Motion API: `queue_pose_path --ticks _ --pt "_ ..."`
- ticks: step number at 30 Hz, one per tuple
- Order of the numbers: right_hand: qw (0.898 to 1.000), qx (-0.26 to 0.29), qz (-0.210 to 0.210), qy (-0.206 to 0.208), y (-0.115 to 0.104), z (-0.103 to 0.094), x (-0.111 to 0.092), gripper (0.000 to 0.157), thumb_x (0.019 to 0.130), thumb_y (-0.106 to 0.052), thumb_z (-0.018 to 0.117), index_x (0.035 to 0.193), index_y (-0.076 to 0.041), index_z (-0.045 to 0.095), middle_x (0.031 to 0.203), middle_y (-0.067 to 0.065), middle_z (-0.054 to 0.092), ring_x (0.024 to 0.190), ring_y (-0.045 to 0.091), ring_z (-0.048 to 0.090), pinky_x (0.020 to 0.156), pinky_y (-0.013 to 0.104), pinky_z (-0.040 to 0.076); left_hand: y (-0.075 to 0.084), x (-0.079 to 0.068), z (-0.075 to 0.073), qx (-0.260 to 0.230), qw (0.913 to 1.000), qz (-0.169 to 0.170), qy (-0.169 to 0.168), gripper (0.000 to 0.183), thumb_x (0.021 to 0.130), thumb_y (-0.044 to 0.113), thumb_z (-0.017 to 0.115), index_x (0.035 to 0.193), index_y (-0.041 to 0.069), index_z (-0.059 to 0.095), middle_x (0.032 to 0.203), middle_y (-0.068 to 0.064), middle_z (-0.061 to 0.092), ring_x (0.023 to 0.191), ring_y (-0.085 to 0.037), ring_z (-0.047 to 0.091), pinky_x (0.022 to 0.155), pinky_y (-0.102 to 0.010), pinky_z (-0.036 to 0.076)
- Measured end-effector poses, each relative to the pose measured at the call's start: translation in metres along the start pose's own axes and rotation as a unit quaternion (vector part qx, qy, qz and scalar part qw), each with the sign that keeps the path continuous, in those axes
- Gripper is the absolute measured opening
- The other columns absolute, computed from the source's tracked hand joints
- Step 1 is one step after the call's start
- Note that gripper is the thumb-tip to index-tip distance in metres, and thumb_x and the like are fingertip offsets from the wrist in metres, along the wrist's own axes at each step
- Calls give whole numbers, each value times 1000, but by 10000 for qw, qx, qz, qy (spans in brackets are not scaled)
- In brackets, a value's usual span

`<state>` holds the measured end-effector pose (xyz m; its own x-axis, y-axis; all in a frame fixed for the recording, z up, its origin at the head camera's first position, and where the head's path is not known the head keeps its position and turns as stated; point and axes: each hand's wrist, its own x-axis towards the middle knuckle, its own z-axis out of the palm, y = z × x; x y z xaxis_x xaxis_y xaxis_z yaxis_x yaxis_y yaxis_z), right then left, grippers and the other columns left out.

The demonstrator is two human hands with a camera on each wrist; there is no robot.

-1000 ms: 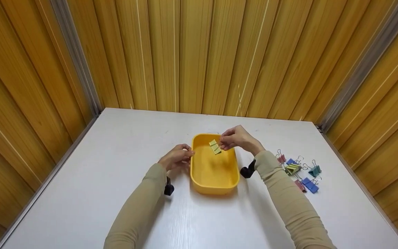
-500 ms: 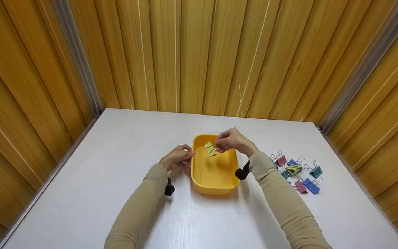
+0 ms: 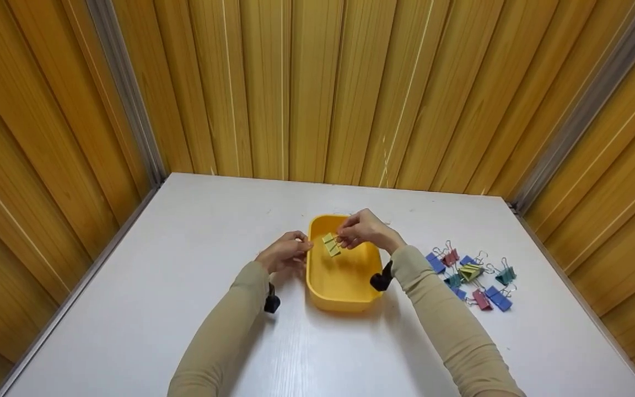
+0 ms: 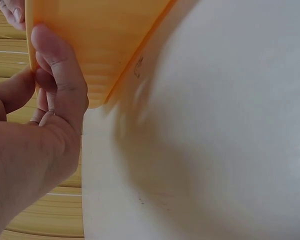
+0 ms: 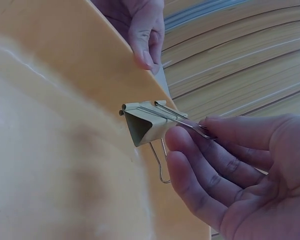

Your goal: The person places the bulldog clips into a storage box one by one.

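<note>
A yellow plastic bin (image 3: 344,275) stands on the white table. My left hand (image 3: 285,251) pinches its left rim between thumb and fingers; the left wrist view shows the thumb inside and the fingertips (image 4: 50,42) against the outer wall. Over the bin's far half, my right hand (image 3: 366,230) holds a pale yellow binder clip (image 3: 331,245) by one wire handle. Up close in the right wrist view, the clip (image 5: 147,122) hangs from thumb and fingertips, its other wire handle pointing down. The bin's inside floor shows bare beneath it.
Several binder clips in blue, red, green and a striped yellow (image 3: 471,271) lie in a loose pile on the table (image 3: 229,209), right of the bin. Wood-patterned panels (image 3: 306,88) wall off the back and both sides.
My right hand has moved left and slightly nearer with the yellow clip, further over the bin. More of the clip pile shows beside the right sleeve. The left hand keeps its hold.
</note>
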<state>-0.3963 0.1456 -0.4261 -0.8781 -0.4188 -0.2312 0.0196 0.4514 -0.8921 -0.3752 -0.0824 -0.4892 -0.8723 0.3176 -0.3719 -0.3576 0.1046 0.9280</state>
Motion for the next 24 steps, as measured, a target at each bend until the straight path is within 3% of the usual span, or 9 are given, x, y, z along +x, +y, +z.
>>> queue_pose_path --ticks 11,16,20,24 --pt "9998 -143 131 -56 4 11 3 26 92 -8 63 109 12 64 92 19 73 72 19 70 75 39 59 1 -1 2 -40 10000 24 12 11 96 12 57 96 10 46 80 -5 58 58 -11 56 55 -25 50" --pt "9980 -597 173 -74 4 15 2 26 92 -7 63 113 9 64 101 25 71 81 30 72 76 42 59 1 -1 2 -74 9999 84 -18 10 96 11 56 94 10 46 77 -3 59 60 -12 57 54 -25 49" --pt "9945 -1033 119 143 3 14 -2 25 92 -7 62 115 4 65 106 28 69 86 37 71 74 42 59 1 -1 1 -46 10000 72 -12 10 97 13 55 95 10 46 79 -3 58 63 -12 57 56 -26 49" --pt "9930 -1086 -98 455 2 7 -8 22 93 -9 61 111 1 67 105 27 69 86 39 70 72 41 60 1 -3 -1 -29 10000 53 37 11 96 14 57 96 11 47 81 -4 58 64 -13 57 57 -27 50"
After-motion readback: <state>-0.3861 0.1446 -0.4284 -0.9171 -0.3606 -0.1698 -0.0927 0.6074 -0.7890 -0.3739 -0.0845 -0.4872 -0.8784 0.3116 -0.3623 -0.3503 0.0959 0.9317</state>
